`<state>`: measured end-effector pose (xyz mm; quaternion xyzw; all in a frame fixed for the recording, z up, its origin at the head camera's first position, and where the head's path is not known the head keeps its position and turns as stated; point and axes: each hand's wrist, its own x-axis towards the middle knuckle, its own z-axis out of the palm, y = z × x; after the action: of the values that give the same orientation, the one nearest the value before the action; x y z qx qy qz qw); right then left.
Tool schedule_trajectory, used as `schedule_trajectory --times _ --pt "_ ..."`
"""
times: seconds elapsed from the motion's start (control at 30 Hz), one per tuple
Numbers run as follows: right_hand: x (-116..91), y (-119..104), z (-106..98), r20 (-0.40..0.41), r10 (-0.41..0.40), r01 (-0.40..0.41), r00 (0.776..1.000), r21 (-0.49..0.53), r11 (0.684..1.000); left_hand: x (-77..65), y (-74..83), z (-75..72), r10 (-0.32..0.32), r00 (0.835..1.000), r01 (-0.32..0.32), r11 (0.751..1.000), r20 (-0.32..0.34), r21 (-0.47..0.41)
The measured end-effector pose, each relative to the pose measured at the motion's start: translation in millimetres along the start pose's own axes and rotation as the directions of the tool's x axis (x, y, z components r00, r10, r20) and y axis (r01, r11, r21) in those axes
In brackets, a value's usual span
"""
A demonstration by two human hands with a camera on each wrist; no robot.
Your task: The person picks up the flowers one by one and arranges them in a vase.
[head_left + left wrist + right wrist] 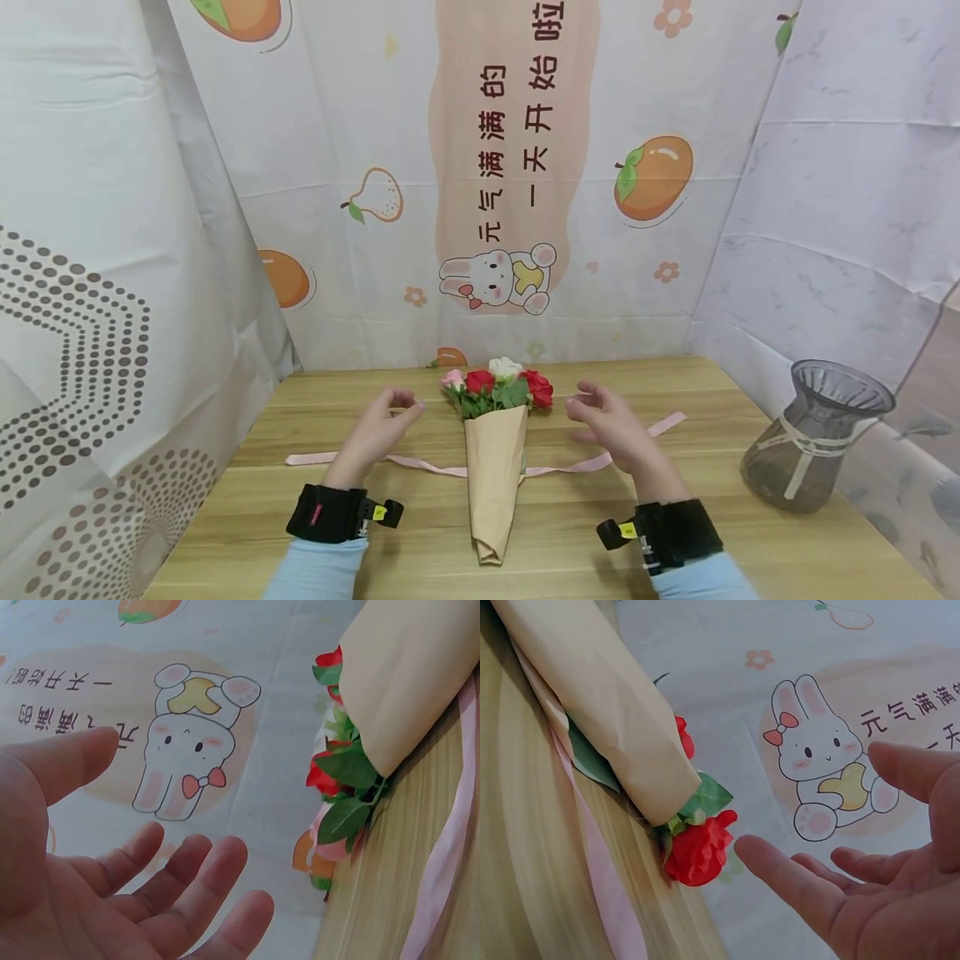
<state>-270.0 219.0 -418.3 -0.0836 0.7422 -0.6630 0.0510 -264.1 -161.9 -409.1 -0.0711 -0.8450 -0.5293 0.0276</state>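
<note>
A bouquet wrapped in brown paper (495, 483) lies on the wooden table, its flowers toward the back. Red roses (538, 388), a white flower (505, 368) and a pink one (453, 379) show above green leaves. Beneath the wrapped stems runs a pink ribbon (427, 464), stretching out to both sides. My left hand (381, 429) hovers left of the bouquet, fingers relaxed and holding nothing. On the other side my right hand (615, 425) is also raised, its fingers loosely spread and apart from the flowers. Each palm faces the bouquet, as the wrist views show.
A smoky glass vase (806, 442) with a light string tied round its neck stands at the table's right edge. Behind the table (420, 533) hangs a printed cloth (330, 167) with a rabbit and fruit. More cloth covers both sides.
</note>
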Motion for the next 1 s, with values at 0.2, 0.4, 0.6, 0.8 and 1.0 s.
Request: schedule_trajectory --times 0.2,0.4,0.6,0.8,1.0 --pt "0.6 3.4 13.5 0.035 0.037 -0.037 0.999 0.013 0.999 -0.1 -0.2 13.0 -0.005 0.999 0.006 1.0 0.04 -0.016" --pt "1.6 8.2 28.5 0.05 0.102 -0.104 0.994 0.024 0.994 -0.6 -1.4 25.5 -0.023 0.993 0.025 1.0 0.113 -0.017" --pt "0.9 14.6 42.1 0.069 0.149 -0.151 0.986 0.017 0.988 -2.4 -1.6 39.6 -0.043 0.983 0.047 0.999 0.178 -0.02" --pt "2.1 21.8 51.6 0.11 0.157 -0.157 0.981 -0.015 0.988 -3.8 -4.4 54.2 -0.04 0.965 0.05 0.998 0.259 -0.032" --pt "1.6 27.7 58.8 0.149 0.157 -0.151 0.976 -0.047 0.987 -2.1 -9.4 63.3 0.008 0.956 -0.032 0.996 0.292 0.078"
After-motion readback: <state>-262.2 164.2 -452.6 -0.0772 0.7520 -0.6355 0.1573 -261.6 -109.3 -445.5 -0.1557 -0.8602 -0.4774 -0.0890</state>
